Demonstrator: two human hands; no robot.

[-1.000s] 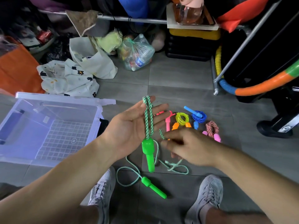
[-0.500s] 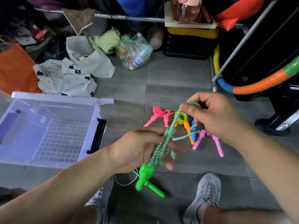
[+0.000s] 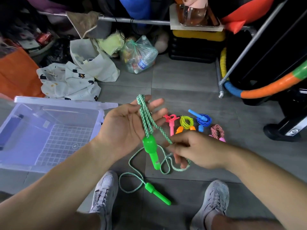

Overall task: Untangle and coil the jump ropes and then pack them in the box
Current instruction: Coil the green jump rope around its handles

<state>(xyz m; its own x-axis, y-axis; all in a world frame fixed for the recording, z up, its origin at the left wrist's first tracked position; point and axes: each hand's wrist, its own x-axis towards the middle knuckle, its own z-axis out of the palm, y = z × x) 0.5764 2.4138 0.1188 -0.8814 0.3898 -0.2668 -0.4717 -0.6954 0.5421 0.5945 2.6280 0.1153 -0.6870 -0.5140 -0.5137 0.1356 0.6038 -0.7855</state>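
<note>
My left hand [image 3: 127, 128] lies palm up, fingers straight, green rope [image 3: 145, 120] looped over them. Right hand [image 3: 197, 151] pinches a strand.

A green-and-white rope [image 3: 144, 118] of braided cord is draped in long loops over the upturned fingers of the left hand [image 3: 126, 128], and one bright green handle [image 3: 150, 146] is seen at the heel of the palm. One strand is led down to the right hand [image 3: 197, 151] and pinched at its fingertips. The remaining cord is spread in loose curls on the floor [image 3: 182, 80], ending at the second green handle [image 3: 157, 194], which is laid flat. Four coiled ropes are set in a row just beyond: a pink rope [image 3: 171, 120], a yellow rope [image 3: 186, 122] with orange handles, a blue rope [image 3: 204, 119] and a red-and-white rope [image 3: 216, 130]. The clear plastic box [image 3: 66, 106] is stood open at the left.
</note>
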